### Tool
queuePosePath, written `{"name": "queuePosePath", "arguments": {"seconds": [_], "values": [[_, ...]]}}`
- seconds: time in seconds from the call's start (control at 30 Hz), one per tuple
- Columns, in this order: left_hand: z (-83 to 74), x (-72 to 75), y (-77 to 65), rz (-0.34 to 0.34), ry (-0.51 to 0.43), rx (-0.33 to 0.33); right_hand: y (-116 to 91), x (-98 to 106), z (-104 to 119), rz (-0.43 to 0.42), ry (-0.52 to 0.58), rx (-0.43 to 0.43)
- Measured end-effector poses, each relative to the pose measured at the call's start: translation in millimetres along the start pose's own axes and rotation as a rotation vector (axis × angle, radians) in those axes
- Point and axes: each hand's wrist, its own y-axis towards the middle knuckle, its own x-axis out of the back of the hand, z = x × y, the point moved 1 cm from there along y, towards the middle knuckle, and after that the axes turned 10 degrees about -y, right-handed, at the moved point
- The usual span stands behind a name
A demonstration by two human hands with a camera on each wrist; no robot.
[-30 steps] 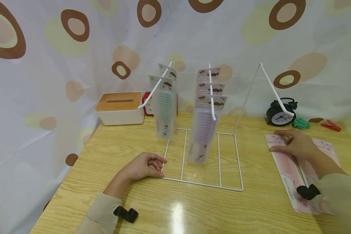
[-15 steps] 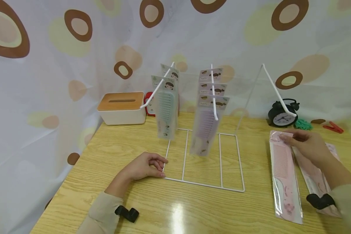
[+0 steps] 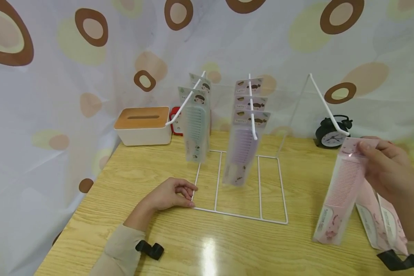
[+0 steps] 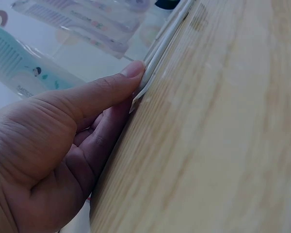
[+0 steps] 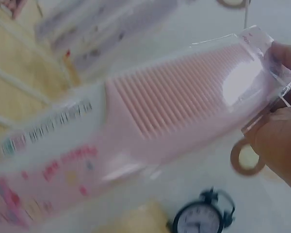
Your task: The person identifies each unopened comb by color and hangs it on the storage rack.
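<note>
My right hand pinches the header card of a packaged pink comb, which hangs tilted above the table's right side. Close up in the right wrist view, the comb shows its teeth through the clear wrapper. My left hand grips the near left corner of a white wire display rack, thumb on the wire in the left wrist view. Packaged green combs hang on the rack's left hook and purple combs on its middle hook. The right hook carries nothing.
More packaged pink combs lie on the table beneath the right wrist. Behind stand a black alarm clock, a tissue box with a wooden lid and a red clock. A patterned curtain closes off the back.
My right hand has taken a pink comb from those on the table and lifted it, its top now tilted right. The left hand stays at the rack's corner.
</note>
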Motion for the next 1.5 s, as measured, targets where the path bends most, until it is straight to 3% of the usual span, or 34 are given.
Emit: {"name": "queuePosePath", "arguments": {"seconds": [0.1,0.2,0.33,0.43,0.6,0.73,0.9,1.07,1.27,1.5], "values": [[-0.2,0.2,0.4,0.007,-0.001,0.004,-2,-24,9,0.12,0.075,0.141],[-0.1,0.0,0.7,0.006,0.003,0.009,-1,-51,19,0.292,0.129,0.295],[-0.4,0.0,0.3,0.003,0.004,0.008,2,-88,33,0.393,0.2,0.452],[-0.4,0.1,0.0,0.004,0.0,0.009,5,-109,41,0.348,0.177,0.558],[1.4,1.0,0.2,0.002,0.002,0.007,7,-132,52,0.153,0.061,0.657],[2.0,1.1,-0.1,0.004,0.001,0.004,7,-142,57,0.04,0.012,0.648],[1.0,0.2,-0.6,0.006,0.0,0.005,9,-144,58,0.006,0.009,0.593],[-0.7,0.3,-0.1,0.004,-0.002,0.003,13,-132,53,-0.012,0.049,0.5],[-1.9,0.2,-0.5,0.004,0.0,0.001,27,-116,38,-0.169,-0.007,0.397],[-1.4,0.0,-1.1,0.011,-0.008,0.004,46,-106,32,-0.26,-0.077,0.333]]}}
